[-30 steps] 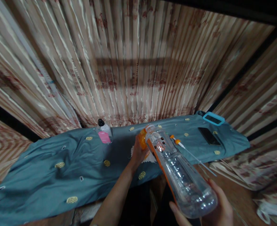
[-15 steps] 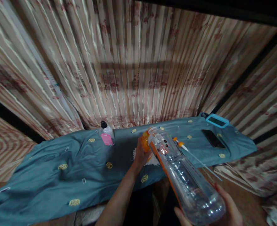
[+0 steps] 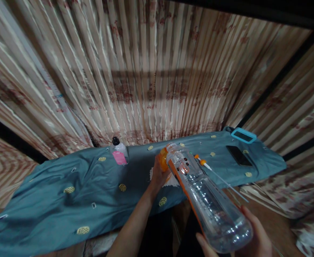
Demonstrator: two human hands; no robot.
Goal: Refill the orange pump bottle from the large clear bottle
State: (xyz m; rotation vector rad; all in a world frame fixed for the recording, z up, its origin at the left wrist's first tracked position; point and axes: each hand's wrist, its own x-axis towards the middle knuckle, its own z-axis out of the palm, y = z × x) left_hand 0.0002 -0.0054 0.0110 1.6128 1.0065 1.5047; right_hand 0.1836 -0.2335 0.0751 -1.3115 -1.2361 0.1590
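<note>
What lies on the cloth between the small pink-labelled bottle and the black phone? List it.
In the head view, between the small bottle and the phone: the left hand on an orange part, the big clear bottle's neck, and a thin orange-tipped tube.

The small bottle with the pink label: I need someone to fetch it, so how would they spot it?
Look along the teal cloth to its far edge by the striped curtain. The small bottle stands upright there, left of the left hand. Its black cap and pink label set it apart.

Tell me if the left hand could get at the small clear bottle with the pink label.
Probably yes: the left hand grips an orange part, but only bare teal cloth lies between it and the small clear pink-labelled bottle.
</note>
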